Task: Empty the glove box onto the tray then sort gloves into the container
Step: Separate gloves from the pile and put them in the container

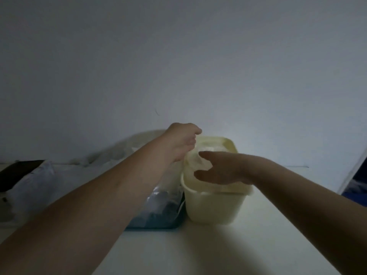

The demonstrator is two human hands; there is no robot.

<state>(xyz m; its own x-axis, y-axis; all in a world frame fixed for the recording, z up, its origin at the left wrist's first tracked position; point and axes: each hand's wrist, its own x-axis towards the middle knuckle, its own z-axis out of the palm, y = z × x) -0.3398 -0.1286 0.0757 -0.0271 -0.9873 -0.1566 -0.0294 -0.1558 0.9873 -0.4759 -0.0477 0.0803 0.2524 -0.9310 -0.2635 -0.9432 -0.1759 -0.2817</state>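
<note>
Head cam's pretty dim, heads up. Nearest you is the white tabletop (198,251). Under your left forearm sits the dark tray (158,226) with a heap of clear gloves (163,196) on it. Right below your right hand (220,169) stands the cream container (214,209), tight against the tray. That hand hovers over its mouth, fingers loose and spread, gripping nothing. Just beyond, your left hand (182,140) pinches one thin glove (193,161) that dangles into the container. Plain wall (178,56) behind.
</note>
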